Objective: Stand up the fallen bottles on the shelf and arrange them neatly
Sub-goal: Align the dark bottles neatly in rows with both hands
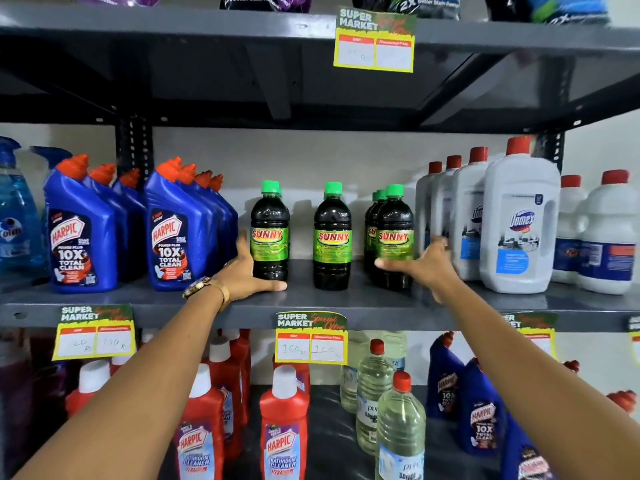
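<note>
Dark plastic SUNNY bottles w/ green caps (332, 237) are all upright on the grey metal shelf (346, 306), btwn blue Harpic bottles (173, 233) & white Domex jugs (519, 223); gaps uneven. Arranging step is judged in hand. Left hand (247, 271) is spread, cupped against the leftmost bottle; right hand (424, 263) is spread against the rightmost group. Next: rows to be pushed inward, evenly.

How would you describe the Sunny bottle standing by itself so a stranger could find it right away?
Look at the middle grey shelf, between the blue Harpic bottles and the white Domex bottles. Among the dark, green-capped Sunny bottles there, it is the lone Sunny bottle in the centre, with gaps on both sides and neither hand touching it.
</note>
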{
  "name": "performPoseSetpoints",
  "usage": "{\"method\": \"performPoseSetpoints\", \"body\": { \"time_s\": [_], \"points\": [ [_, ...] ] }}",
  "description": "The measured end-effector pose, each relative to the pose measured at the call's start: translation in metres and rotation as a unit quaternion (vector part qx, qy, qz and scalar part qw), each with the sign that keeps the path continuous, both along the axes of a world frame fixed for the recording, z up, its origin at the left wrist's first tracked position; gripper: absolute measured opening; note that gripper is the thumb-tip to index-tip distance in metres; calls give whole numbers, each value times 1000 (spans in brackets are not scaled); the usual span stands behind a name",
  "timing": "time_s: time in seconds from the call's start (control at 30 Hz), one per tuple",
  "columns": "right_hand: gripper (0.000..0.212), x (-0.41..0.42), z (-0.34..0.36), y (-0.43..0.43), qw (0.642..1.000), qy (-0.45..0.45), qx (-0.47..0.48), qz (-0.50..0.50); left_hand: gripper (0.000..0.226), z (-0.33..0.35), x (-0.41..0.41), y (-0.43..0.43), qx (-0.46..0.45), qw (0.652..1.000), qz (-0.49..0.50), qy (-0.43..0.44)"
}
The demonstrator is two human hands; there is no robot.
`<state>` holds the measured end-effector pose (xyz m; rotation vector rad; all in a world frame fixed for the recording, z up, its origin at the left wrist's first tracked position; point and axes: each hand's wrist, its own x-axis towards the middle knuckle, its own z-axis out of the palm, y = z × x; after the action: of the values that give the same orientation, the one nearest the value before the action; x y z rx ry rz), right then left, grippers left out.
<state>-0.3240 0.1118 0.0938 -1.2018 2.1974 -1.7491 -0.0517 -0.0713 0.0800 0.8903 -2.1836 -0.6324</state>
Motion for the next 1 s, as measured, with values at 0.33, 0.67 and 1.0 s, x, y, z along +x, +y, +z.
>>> {"method": "performPoseSetpoints", "body": {
  "time_s": [0.33, 0.67, 1.0],
  "points": [
    [71, -22, -9, -10, 997, 4, 59, 53, 136, 2, 2, 0, 15, 1000, -2, 7],
    [41, -18, -9, -9, 997, -22, 30, 63, 135, 2, 3, 0, 15, 1000, 0, 4],
    [59, -22, -10, -9, 997, -18, 49, 59, 127, 1, 1, 1, 2, 1000, -2, -5]
  ]
}}
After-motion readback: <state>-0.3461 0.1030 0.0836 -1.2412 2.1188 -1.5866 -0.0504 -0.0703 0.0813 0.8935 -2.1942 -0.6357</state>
